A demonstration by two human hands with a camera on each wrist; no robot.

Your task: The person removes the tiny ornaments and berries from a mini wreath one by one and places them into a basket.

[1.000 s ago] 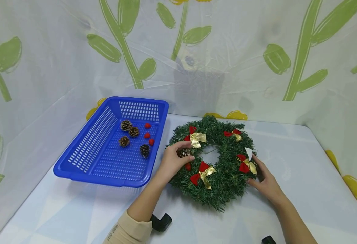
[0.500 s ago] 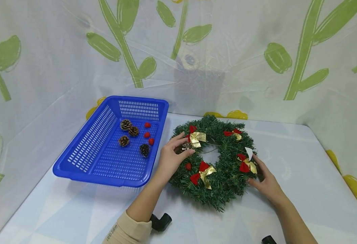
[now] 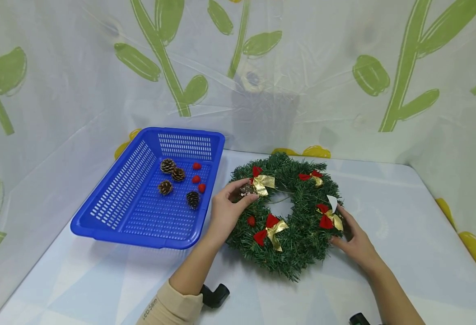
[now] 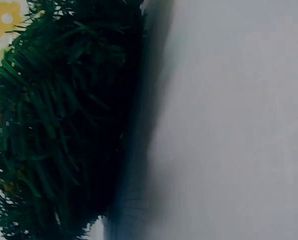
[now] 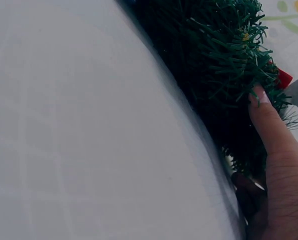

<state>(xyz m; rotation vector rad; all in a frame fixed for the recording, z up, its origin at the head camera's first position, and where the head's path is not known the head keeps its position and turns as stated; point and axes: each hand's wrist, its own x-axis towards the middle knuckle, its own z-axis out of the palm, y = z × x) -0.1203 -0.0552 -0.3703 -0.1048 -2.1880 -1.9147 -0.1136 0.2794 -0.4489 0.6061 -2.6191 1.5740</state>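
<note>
A green Christmas wreath (image 3: 301, 253) lies on the table, dressed with red bows and gold ribbon bows (image 3: 276, 232). At its left side my left hand (image 3: 225, 210) pinches a pine cone (image 3: 247, 189) between thumb and fingers, close beside the upper left gold bow (image 3: 263, 183). A red berry (image 3: 251, 221) sits in the greenery below that hand. My right hand (image 3: 357, 247) grips the wreath's right edge near a bow and a white tag (image 3: 332, 203). In the right wrist view its thumb presses into the needles (image 5: 224, 70). The left wrist view shows mostly wreath needles (image 4: 64, 120).
To the left stands a blue perforated basket (image 3: 140, 241), holding several pine cones (image 3: 167, 165) and red berries (image 3: 196, 179). A black device (image 3: 215, 296) shows by the left wrist. A white curtain with green plant prints (image 3: 311, 90) hangs behind the table (image 3: 388, 203).
My left hand has moved the pine cone slightly up the wreath's left side, toward the upper gold bow, uncovering the red berry. My right hand has kept its grip on the wreath.
</note>
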